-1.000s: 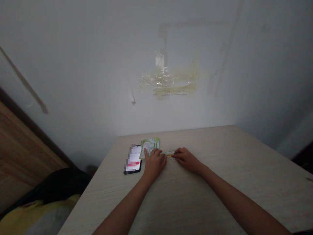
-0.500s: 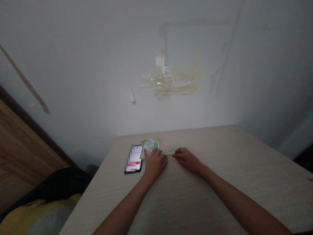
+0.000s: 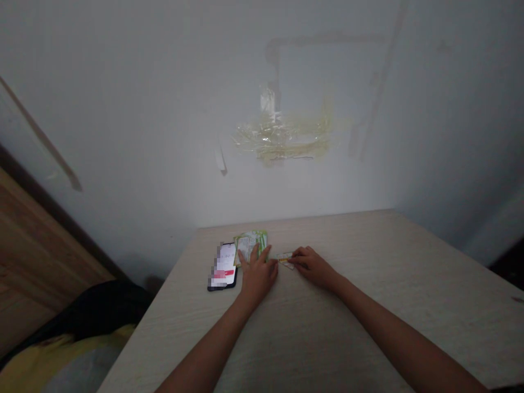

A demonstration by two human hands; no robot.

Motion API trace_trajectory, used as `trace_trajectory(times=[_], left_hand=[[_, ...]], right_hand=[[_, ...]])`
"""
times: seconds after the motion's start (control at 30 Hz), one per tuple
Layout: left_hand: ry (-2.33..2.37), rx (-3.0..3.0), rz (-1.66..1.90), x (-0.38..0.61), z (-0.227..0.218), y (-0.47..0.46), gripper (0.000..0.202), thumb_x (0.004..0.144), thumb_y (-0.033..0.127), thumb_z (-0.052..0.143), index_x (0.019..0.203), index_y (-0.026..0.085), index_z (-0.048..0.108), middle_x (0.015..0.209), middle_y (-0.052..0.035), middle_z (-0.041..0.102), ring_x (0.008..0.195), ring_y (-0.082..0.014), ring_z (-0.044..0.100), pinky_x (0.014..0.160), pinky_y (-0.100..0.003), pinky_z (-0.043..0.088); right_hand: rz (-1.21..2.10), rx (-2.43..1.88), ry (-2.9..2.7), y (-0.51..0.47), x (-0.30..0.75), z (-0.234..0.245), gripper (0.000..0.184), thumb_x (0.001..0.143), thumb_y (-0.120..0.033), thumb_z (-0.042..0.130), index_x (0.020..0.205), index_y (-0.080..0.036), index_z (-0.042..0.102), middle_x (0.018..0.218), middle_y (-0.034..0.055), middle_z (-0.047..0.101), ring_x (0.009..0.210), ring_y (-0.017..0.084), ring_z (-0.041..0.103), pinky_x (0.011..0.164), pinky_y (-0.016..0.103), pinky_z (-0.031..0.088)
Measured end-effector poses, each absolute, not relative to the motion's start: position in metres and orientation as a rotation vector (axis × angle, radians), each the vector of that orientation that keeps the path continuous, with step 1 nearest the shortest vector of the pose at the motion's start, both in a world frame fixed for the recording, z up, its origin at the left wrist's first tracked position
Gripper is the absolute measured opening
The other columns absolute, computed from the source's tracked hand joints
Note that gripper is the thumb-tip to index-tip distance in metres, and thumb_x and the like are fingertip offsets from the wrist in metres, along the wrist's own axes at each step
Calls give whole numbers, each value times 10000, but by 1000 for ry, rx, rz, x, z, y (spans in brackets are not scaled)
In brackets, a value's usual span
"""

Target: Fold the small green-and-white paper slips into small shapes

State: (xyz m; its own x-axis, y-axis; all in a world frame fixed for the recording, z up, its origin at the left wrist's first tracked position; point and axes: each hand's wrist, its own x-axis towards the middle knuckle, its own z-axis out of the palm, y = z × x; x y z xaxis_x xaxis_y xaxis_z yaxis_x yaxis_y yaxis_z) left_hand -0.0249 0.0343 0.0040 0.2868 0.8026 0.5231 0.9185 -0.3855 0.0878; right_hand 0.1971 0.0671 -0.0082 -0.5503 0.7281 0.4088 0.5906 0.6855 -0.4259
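My left hand [image 3: 257,275] rests on the table with its fingers spread. Its fingertips lie on the near edge of some green-and-white printed packets or cards [image 3: 259,238], which overlap one another. Just to the right, a small flat printed piece [image 3: 285,257], whitish with a yellow-orange band, lies at the table surface. My right hand [image 3: 315,266] pinches the right end of that piece, hiding part of it. Whether the piece is paper or card, I cannot tell.
Left of the packets lies a phone [image 3: 223,267] with a lit screen, partly blurred out. The pale wood-grain table [image 3: 347,327] meets a wall with peeling tape [image 3: 282,139]. Dark and yellow cloth [image 3: 77,349] is at lower left, beside a wooden panel [image 3: 24,240].
My left hand's fingers have spread a little, and its index finger has drawn slightly away from the small printed piece. My right hand stays nearly still.
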Motion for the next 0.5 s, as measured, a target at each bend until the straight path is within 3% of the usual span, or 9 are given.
trace_trajectory(times=[0.5], left_hand=[[-1557, -2319, -707, -26, 7, 32, 183, 882, 323, 548, 958, 311, 714, 1329, -38, 572, 1318, -344, 380, 1063, -748, 9]], right_hand=[[334, -1005, -2333, 65, 197, -7, 298, 912, -198, 526, 1167, -259, 667, 1104, 81, 617, 1034, 201, 521, 929, 363, 431]])
